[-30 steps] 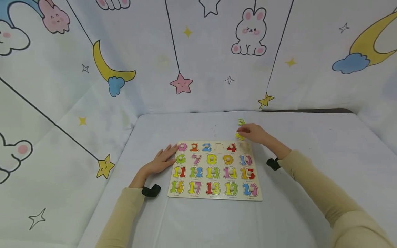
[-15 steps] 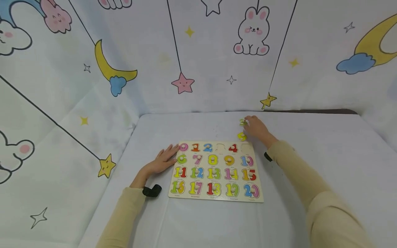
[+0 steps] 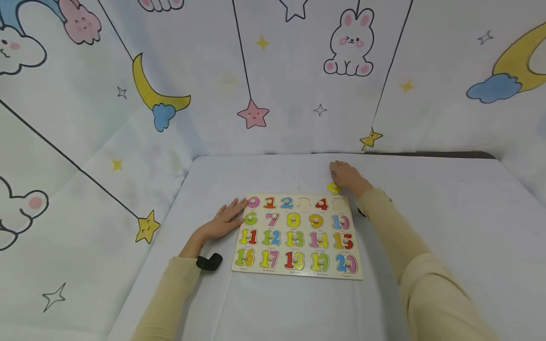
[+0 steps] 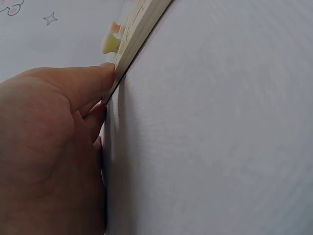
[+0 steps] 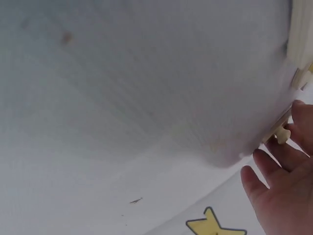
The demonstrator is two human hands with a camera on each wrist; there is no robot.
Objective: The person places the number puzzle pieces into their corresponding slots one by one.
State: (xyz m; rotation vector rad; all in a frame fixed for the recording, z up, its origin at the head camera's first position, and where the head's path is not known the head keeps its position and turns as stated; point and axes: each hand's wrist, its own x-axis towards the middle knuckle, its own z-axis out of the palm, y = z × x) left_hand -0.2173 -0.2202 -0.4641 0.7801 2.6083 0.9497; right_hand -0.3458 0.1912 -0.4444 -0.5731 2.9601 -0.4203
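Observation:
A wooden number puzzle board (image 3: pixel 283 229) lies flat on the white table, most of its colourful knobbed numbers seated, with bare recesses after the 2 and after the 4. My left hand (image 3: pixel 221 222) rests at its left edge, fingers straight and spread; in the left wrist view the thumb (image 4: pixel 93 81) touches the board's side. Beyond the board's top right corner, my right hand (image 3: pixel 347 176) covers the number 3 puzzle piece. The right wrist view shows that piece (image 5: pixel 282 135) between thumb and fingers, knob outward. A yellow number 5 piece (image 3: pixel 334 188) lies just below this hand.
The white-covered table (image 3: pixel 273 308) reaches back to a cloth backdrop (image 3: pixel 290 85) printed with moons, stars and rabbits. A black wrist-camera mount (image 3: pixel 209 262) hangs at the left wrist.
My right hand has moved from the yellow 5 piece back to the green 3 piece and now hides it. The left hand stays at the board's edge.

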